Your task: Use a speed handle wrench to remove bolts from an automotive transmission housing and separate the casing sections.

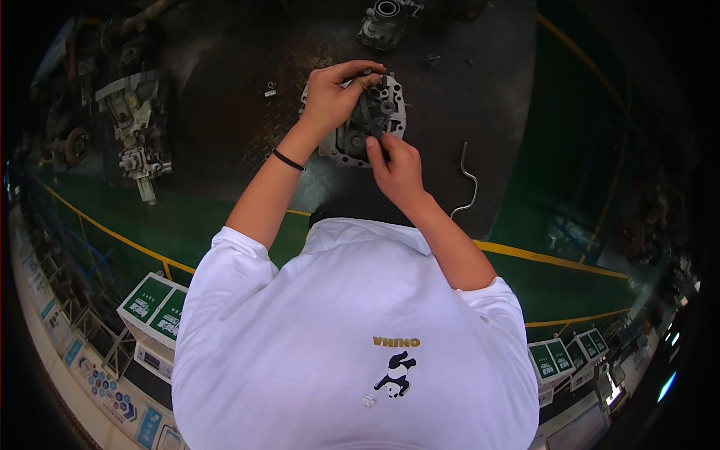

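A grey metal gearbox housing [399, 120] lies opened on the dark workbench, with gears, bores and dark parts showing inside its bolt-holed flange. Over the housing's upper edge reaches my left hand [334, 95], thumb and forefinger closed in a pinch around a dark part that I cannot make out. Lower down, my right hand [399, 169] is closed too, its thumb and forefinger pinching at the inner parts near a round gear [355, 140]. Fingers and shadow hide what sits between them.
A bent metal rod [471, 178] lies on the workbench [480, 90] at the right. Another metal casting [385, 26] stands at the far side, with small fittings [433, 59] nearby. Small metal pieces [270, 92] lie left of the housing. A large gearbox assembly [139, 124] is at the left.
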Demonstrator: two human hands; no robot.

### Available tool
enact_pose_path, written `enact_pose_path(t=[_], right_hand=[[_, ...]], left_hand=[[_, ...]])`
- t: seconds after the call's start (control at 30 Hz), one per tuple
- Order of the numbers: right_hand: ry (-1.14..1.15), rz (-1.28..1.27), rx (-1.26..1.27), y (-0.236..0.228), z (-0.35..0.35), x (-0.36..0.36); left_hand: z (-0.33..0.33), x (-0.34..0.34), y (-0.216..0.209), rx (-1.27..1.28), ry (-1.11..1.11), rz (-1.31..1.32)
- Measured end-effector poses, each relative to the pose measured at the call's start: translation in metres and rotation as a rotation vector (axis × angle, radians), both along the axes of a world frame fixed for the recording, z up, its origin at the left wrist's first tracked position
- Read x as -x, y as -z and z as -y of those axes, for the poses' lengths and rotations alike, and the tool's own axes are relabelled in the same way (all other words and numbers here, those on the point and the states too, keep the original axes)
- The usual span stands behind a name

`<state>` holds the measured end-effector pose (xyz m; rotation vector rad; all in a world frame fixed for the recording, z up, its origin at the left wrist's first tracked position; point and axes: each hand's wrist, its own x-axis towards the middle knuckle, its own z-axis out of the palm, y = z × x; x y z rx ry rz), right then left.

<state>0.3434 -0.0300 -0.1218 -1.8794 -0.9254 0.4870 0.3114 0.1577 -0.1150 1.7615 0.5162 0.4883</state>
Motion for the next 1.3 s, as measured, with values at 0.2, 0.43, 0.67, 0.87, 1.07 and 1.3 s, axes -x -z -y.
enact_pose_path(t=[0.2, 0.43, 0.67, 0.87, 1.07, 1.3], right_hand=[[-0.025, 0.12, 0.107, -0.017, -0.013, 0.017], [-0.177, 0.306, 0.265, -0.041, -0.025, 0.0], [-0.186, 0.233, 0.154, -0.037, -0.048, 0.002], [-0.213, 0.146, 0.256, -0.025, -0.042, 0.001], [-0.212, 0.068, 0.045, -0.01, -0.007, -0.006], [-0.061, 0.157, 0.032, 0.008, 0.016, -0.005]], left_hand=[[-0.013, 0.004, -0.003, 0.079, 0.135, -0.046], [-0.016, 0.012, -0.005, 0.014, -0.074, -0.013], [0.009, 0.053, -0.011, 0.21, -0.207, -0.216], [-0.001, 0.064, -0.006, 0.344, -0.1, -0.273], [-0.006, 0.065, -0.006, 0.463, -0.063, -0.256], [-0.014, 0.066, 0.003, 0.336, -0.07, -0.286]])
